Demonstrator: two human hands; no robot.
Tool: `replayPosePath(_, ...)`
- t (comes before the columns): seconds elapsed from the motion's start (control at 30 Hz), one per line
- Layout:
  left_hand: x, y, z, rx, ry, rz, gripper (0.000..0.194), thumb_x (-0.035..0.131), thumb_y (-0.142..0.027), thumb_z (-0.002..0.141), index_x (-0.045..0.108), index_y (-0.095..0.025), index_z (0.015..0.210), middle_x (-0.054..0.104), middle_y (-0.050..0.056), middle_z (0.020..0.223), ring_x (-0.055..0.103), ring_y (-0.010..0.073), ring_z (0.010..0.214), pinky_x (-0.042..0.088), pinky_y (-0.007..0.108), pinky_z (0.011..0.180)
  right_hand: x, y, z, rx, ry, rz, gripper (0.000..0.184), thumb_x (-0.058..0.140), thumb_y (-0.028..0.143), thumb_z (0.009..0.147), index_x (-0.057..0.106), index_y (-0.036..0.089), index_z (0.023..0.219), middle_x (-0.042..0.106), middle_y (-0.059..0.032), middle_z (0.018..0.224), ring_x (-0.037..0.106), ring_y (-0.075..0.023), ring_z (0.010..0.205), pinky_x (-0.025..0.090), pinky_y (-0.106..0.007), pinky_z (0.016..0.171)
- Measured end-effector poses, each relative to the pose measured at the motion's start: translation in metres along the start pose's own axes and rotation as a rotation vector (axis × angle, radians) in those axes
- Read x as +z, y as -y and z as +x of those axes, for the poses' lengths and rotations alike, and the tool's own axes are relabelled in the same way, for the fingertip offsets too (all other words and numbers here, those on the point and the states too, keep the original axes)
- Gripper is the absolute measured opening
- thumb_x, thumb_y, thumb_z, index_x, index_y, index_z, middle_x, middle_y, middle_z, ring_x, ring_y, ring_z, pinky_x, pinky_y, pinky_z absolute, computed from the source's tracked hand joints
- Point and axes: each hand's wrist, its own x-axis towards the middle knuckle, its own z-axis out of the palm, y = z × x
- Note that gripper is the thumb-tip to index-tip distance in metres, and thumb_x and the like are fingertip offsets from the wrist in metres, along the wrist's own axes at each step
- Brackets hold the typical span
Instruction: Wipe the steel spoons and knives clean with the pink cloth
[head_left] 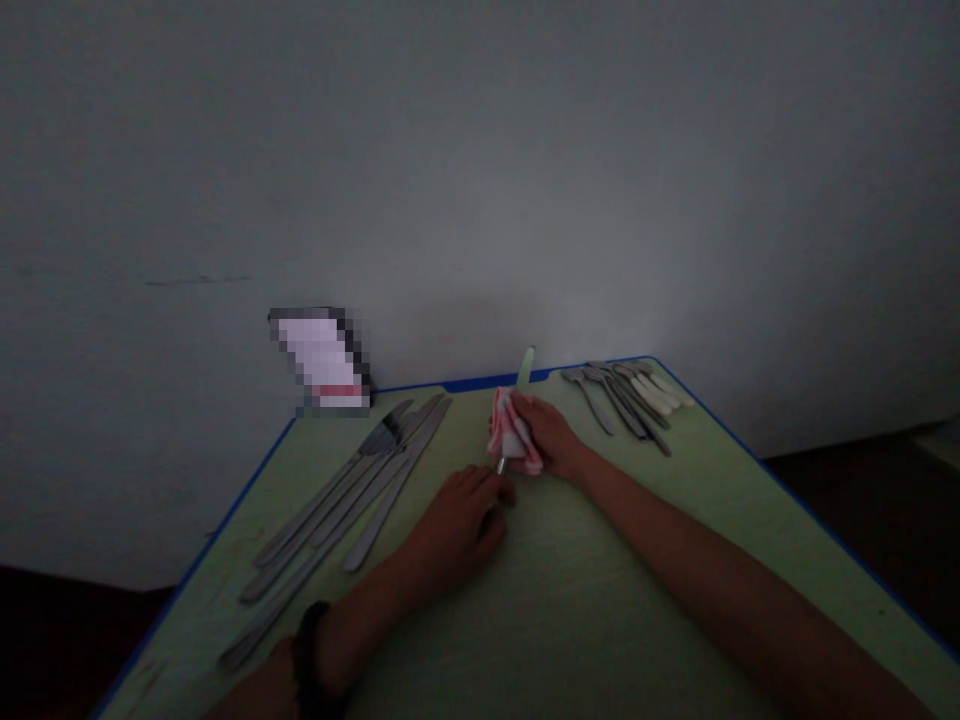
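Observation:
A table knife (526, 368) points away from me over the middle of the table, its blade tip rising toward the wall. My left hand (474, 508) is closed on the knife's handle end, which shows only as a short shiny piece above the fingers. Wrapped round the knife's middle is a pink and white cloth (513, 432). My right hand (551, 432) grips this cloth from the right side, with the blade sticking out beyond it. The part of the knife inside the cloth is hidden.
Several table knives (352, 500) lie in a loose row on the left of the green table (570, 620). At the back right are several spoons and forks (622, 400), some with white handles. A blurred-out phone-like device (322, 360) leans against the wall (480, 200).

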Motion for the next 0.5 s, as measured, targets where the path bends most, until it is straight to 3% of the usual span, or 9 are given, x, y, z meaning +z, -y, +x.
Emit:
replayPosePath(0.13,0.000,-0.001,-0.004,0.001,0.032,0.018,0.019,0.046,-0.012,0.074,0.052,-0.019,0.091,0.058,0.004,0.087,0.051,0.0202,0.083,0.041,0.035,0.079,-0.001,0.001,0.001,-0.025,-0.098,0.052,0.039,0.063,0.054,0.072,0.060,0.016,0.075,0.064,-0.0017,0.063,0.055,-0.0111,0.049,0.045,-0.023,0.049)
replayPosePath(0.3,0.008,-0.024,-0.015,0.118,0.100,-0.003,0.019,0.047,-0.012,0.075,0.053,-0.020,0.092,0.060,0.004,0.085,0.053,0.0189,0.081,0.041,0.033,0.078,-0.010,0.002,0.007,-0.128,-0.296,0.210,0.036,0.058,0.054,0.076,0.057,0.019,0.074,0.059,0.0013,0.057,0.050,-0.0097,0.044,0.044,-0.022,0.044)
replayPosePath(0.37,0.011,-0.031,-0.016,0.093,0.071,-0.001,0.021,0.044,-0.015,0.080,0.052,-0.020,0.098,0.061,0.004,0.087,0.054,0.0192,0.082,0.042,0.033,0.078,-0.011,0.003,0.007,-0.122,-0.304,0.242,0.035,0.058,0.054,0.076,0.056,0.019,0.074,0.057,0.0019,0.055,0.048,-0.0100,0.042,0.043,-0.023,0.041)
replayPosePath(0.5,0.013,-0.029,-0.010,-0.066,0.023,0.090,0.013,0.040,-0.023,0.087,0.051,-0.018,0.093,0.062,0.006,0.086,0.056,0.0191,0.078,0.043,0.032,0.073,-0.009,0.005,0.005,-0.101,-0.296,0.223,0.034,0.058,0.053,0.078,0.056,0.020,0.076,0.059,0.0008,0.057,0.052,-0.0117,0.044,0.046,-0.025,0.043)
